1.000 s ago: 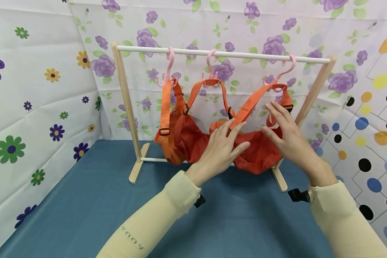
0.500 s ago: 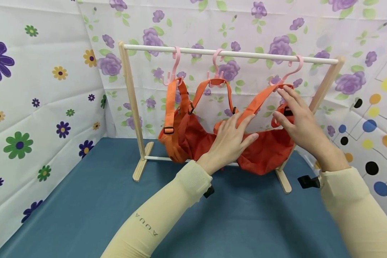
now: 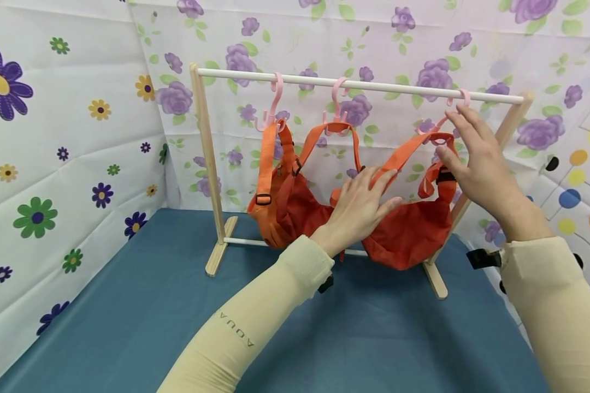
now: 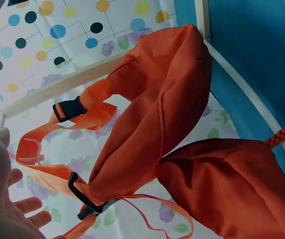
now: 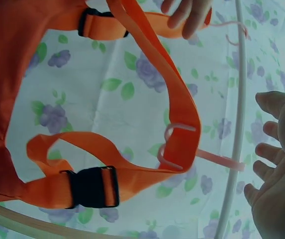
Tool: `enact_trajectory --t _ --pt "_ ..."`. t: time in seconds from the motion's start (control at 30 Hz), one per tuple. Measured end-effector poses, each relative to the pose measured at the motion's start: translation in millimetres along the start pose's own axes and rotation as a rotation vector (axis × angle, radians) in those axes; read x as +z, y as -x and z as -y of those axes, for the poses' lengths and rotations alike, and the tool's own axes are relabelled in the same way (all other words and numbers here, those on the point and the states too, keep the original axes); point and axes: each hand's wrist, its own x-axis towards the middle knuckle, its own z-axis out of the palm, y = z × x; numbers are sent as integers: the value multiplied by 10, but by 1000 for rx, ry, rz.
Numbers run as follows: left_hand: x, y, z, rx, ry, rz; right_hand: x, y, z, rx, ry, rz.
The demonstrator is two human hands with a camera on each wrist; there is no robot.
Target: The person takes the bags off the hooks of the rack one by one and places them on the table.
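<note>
An orange-red fabric bag [image 3: 403,234] with webbing straps and black buckles hangs from a rack. Its right strap loop [image 5: 184,114] sits on the small hooks of a pink hook hanger [image 5: 222,160] on the white rod [image 3: 383,87]. My right hand [image 3: 487,164] is raised in front of that hanger, fingers extended and apart from the strap in the right wrist view. My left hand [image 3: 359,204] is spread beside the slanting orange strap [image 3: 403,153], hiding part of the bag; I cannot tell whether it touches.
Two more pink hangers, a left one [image 3: 274,103] and a middle one [image 3: 337,106], carry other orange straps. The rack's wooden left post [image 3: 207,147] and foot [image 3: 221,248] stand on a blue cloth [image 3: 142,305]. Flowered fabric [image 3: 172,142] hangs close behind.
My right hand has risen from the right strap, past its loop, to the height of the hanger near the rod. My left hand keeps beside the slanting strap. The head view has shifted slightly.
</note>
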Motion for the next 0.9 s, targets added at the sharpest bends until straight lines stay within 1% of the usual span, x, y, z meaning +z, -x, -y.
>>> enact_trajectory --t 0.17,0.4,0.53,0.63,0.77,0.9 --pt "8 -59 2 -15 -3 33 -68 -132 -59 -12 25 -27" --pt "-15 -166 6 -25 -13 30 -147 -279 -142 14 46 -1" --pt "-33 -249 -1 -37 -18 27 -204 -373 -187 57 60 20" --pt "-23 -296 -9 -49 -31 38 -248 -426 -203 76 83 37" --pt "3 -334 -17 -58 -62 46 -268 -481 -229 54 112 45" --pt "23 -353 -14 -61 -91 40 -273 -522 -261 59 137 61"
